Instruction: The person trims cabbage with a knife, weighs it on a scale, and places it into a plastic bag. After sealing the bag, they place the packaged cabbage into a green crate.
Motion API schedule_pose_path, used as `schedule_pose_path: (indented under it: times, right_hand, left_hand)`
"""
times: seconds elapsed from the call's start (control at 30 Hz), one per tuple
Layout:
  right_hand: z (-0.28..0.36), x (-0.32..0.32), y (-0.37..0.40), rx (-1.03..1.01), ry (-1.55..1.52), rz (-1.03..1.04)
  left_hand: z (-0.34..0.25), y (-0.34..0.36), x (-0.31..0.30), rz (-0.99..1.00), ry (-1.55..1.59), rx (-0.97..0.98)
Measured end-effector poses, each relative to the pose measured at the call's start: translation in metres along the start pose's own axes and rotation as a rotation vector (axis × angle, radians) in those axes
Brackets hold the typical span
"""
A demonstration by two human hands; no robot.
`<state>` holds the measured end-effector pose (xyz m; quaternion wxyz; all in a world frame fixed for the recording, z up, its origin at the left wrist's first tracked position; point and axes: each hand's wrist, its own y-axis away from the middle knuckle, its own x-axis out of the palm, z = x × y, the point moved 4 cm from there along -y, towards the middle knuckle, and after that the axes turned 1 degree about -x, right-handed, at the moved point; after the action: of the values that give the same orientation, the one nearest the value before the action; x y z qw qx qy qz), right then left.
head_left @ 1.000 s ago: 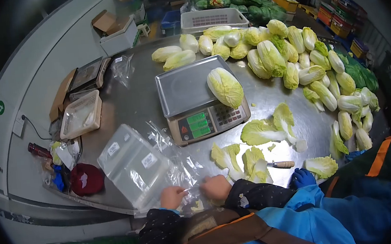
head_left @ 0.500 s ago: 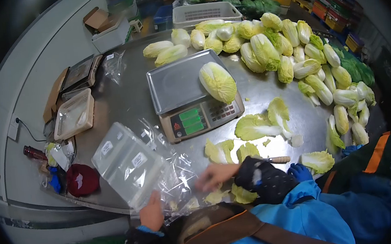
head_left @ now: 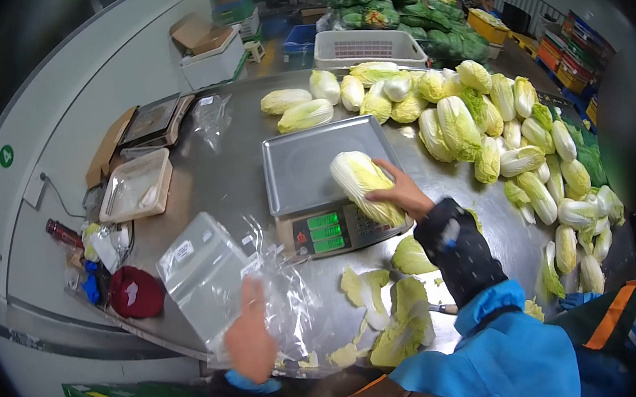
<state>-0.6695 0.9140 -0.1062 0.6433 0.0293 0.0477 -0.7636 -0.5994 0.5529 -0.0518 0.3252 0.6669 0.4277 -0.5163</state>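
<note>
My right hand (head_left: 404,191) is closed round the right side of a napa cabbage (head_left: 361,182), which is over the front right corner of the scale's metal plate (head_left: 314,160). Green digits glow on the scale's display (head_left: 325,232). Over the clear plastic bags (head_left: 214,275) at the left is my left hand (head_left: 252,341), slightly blurred, with fingers extended and nothing visible in it. Loose cabbage leaves (head_left: 404,321) and a knife (head_left: 443,308) lie between my right forearm and the table's front edge.
Many napa cabbages (head_left: 458,128) are heaped at the back and right. A white crate (head_left: 368,47) stands behind them. At the left are a shallow basket (head_left: 136,188) and a dark red cap (head_left: 136,292). A co-worker's blue glove (head_left: 577,300) shows at the lower right.
My right hand has moved up from the bags to the cabbage and taken hold of it. The cabbage is shifted toward the scale's front. The camera view has shifted too.
</note>
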Motion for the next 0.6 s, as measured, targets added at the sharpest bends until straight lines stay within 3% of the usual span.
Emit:
schedule_pose_path:
  times: [0.03,0.07,0.1,0.13,0.2,0.27,0.33,0.37,0.4,0.47,0.53,0.6]
  right_hand:
    - [0.01,0.021,0.028,0.069,-0.378,0.108]
    - [0.019,0.045,0.066,0.146,-0.759,0.204]
    - [0.008,0.067,0.099,0.262,-1.04,0.267]
    - [-0.002,0.087,0.132,0.368,-1.318,0.326]
    - [-0.003,0.122,0.194,0.423,-1.45,0.481]
    - [-0.003,0.146,0.241,0.506,-1.418,0.452]
    - [-0.004,0.159,0.273,0.502,-1.226,0.373]
    - [-0.011,0.163,0.285,0.524,-1.217,0.354]
    - [-0.017,0.166,0.296,0.552,-1.207,0.332]
    - [-0.015,0.169,0.3,0.564,-1.125,0.23]
    - [-0.019,0.17,0.295,0.611,-1.127,0.089]
    - [-0.007,0.165,0.297,0.394,-0.568,-0.013]
  left_hand:
    - [-0.01,0.001,0.018,0.053,-0.045,-0.04]
    - [0.008,0.003,0.093,0.394,0.154,-0.175]
    - [0.005,0.013,0.143,0.423,-0.241,0.217]
    - [0.015,0.025,0.171,0.361,-0.07,0.149]
    - [0.021,0.014,0.171,0.386,-0.147,0.102]
    - [0.044,0.014,0.167,0.531,-0.056,0.15]
    - [0.005,0.029,0.054,0.025,0.192,0.208]
    - [-0.004,0.038,0.032,-0.014,0.19,0.198]
    - [-0.013,0.052,0.022,-0.009,0.195,0.214]
    - [-0.045,0.084,0.016,0.055,0.277,0.442]
    - [-0.062,0.101,0.025,0.14,0.261,0.424]
    - [-0.061,0.099,0.034,0.029,0.309,0.42]
